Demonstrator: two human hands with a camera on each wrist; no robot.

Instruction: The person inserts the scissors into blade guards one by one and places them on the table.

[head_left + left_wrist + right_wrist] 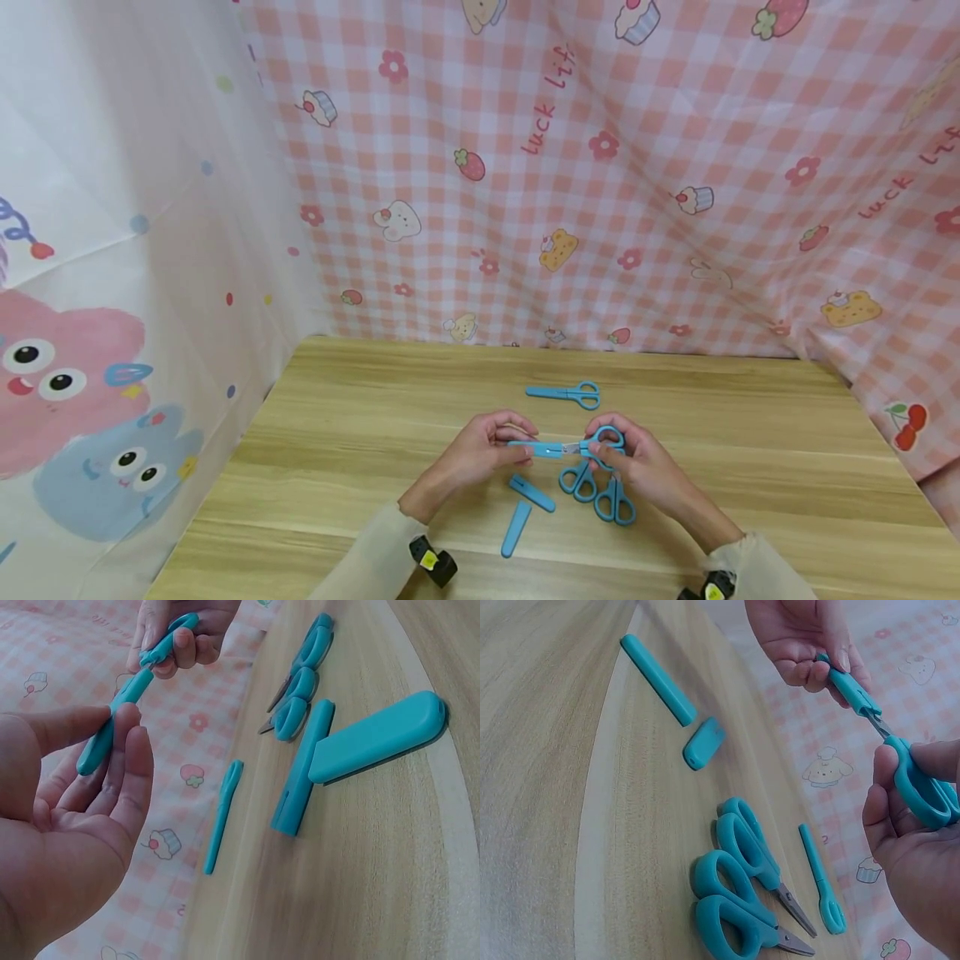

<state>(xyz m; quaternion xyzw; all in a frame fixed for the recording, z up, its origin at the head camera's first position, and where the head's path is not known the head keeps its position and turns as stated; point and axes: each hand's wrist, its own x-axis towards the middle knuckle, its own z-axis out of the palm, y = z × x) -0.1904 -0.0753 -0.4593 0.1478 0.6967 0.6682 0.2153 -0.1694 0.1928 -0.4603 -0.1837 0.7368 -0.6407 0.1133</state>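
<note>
My left hand (pixel 480 450) pinches a blue blade cover (pixel 542 450) between thumb and fingers. With my right hand (pixel 637 458) I grip the blue handles of a pair of scissors (pixel 917 787). Its blades run partly inside the cover, and a short stretch of bare metal shows between cover and handles. Below my hands, two uncovered scissors (pixel 577 482) (pixel 739 900) lie on the table with their blades exposed. Two loose blade covers (pixel 532 493) (pixel 515 529) lie to their left.
Farther back on the wooden table (pixel 360 417) lies another pair of scissors (pixel 562 394) with its cover on. A pink checked cloth (pixel 510 208) hangs behind the table, and a white printed cloth (pixel 172 275) hangs at the left.
</note>
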